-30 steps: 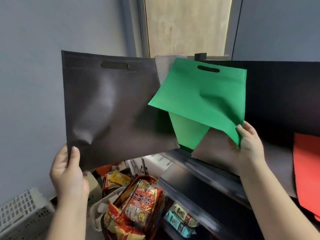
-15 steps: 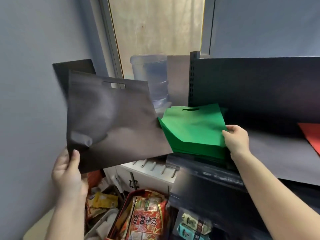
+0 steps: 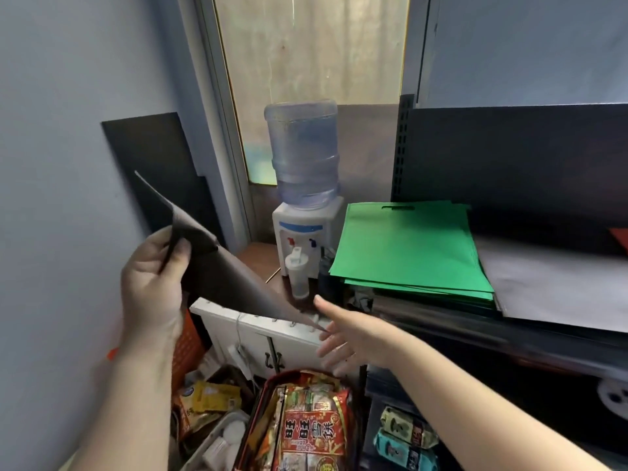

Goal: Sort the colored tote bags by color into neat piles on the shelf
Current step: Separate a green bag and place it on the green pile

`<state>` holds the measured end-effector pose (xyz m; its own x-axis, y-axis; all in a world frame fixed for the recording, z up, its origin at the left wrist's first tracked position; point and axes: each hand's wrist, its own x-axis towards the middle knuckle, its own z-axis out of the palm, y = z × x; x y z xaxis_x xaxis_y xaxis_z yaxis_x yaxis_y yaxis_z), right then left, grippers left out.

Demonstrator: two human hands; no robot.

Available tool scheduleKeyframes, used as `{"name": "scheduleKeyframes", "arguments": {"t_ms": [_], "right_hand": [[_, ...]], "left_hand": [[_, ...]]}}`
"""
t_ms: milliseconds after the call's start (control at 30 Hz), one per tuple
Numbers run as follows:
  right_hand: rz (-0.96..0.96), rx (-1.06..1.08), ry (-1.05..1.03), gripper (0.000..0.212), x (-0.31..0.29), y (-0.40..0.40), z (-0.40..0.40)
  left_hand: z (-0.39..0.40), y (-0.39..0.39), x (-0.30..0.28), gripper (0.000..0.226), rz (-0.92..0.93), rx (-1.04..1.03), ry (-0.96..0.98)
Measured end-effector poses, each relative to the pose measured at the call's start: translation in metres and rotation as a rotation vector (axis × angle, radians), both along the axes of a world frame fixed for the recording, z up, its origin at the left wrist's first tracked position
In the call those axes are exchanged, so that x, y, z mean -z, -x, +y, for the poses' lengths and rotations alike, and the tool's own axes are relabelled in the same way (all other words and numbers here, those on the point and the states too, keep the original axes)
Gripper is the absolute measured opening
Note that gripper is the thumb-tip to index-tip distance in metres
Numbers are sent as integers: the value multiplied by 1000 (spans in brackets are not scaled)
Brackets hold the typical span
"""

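You hold a dark grey cloth tote bag (image 3: 217, 266) up in the air in front of the blue-grey wall (image 3: 68, 130). Your left hand (image 3: 153, 280) pinches its near edge, with the thumb on one side and the fingers behind. The bag is tilted, so you see it almost edge-on, and its far corner points down to the right.

Your right hand (image 3: 343, 338) is just under that low corner. Its fingers are straight and spread apart, and it holds nothing. You cannot tell if the fingertips touch the bag.

To the right, a neat pile of flat green cloth tote bags (image 3: 411, 249) lies on the dark metal shelf (image 3: 441, 321). The cut-out handle of the top one faces the back. Just beside the green pile lies a flat grey bag (image 3: 550, 287). A bit of a red bag (image 3: 620, 237) shows at the right edge.

Behind the dark bag stands a small white water dispenser with a clear blue bottle on top (image 3: 304, 185). A white plastic bottle (image 3: 297, 277) stands in front of it. Down below, a red snack packet (image 3: 306, 433) lies in a box, and more small packets (image 3: 404, 440) sit under the shelf.
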<state>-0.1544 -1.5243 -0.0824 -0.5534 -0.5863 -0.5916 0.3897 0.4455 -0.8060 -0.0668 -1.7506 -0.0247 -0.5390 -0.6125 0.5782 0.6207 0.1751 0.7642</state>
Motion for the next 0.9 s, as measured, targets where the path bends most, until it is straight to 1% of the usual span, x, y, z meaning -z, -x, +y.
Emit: {"name": "scheduleKeyframes", "arguments": {"t_ms": [33,67,100,133,167,200,233,267,300,367,400,467,500,567,633,700,767,833,900], "right_hand": [[-107,5,71,79,6,-4,-7],[-208,37,178,68,7,-9,-14],[-283,89,303,48,5,-13,-19],[-259,140,406,26,4,-13,-24],[-124,175,461,9,1,-10,-25],[105,212,438,6,-3,-5,-24],[343,249,390,11,-10,0,-20],[546,297,339,13,-18,7,-11],[693,365,318,12,-26,13,0],[868,550,349,10,-40,28,27],[912,646,374,10,-45,34,43],[986,802,397,10,-51,46,74],[1033,858,366,11,-52,50,89],[1108,944,278,11,-51,56,120],[1117,1016,229,12,-50,56,155],[1161,1062,139,13,-50,51,194],[1281,1074,-5,11,-52,44,231],[1384,1090,-181,8,-54,40,268],[1406,1077,-376,9,-52,40,302]], "left_hand": [[1,1,-3,34,12,21,20],[3,2,-6,33,20,42,45],[4,3,-8,34,23,65,70],[5,4,-10,33,27,85,88],[7,5,-12,30,32,104,103],[8,6,-14,26,40,121,117],[10,7,-16,21,50,133,123],[11,10,-16,16,64,140,116],[13,13,-16,15,68,135,82],[22,24,-10,15,32,66,20],[31,32,-6,18,-13,-16,38],[56,50,2,25,-126,-135,169],[71,58,5,25,-162,-145,210],[102,74,10,18,-210,-124,259],[132,86,8,15,-251,-81,301],[163,96,6,15,-303,-25,394],[197,105,4,16,-363,1,500],[230,111,5,24,-397,19,581],[259,119,10,30,-454,78,650]]}}
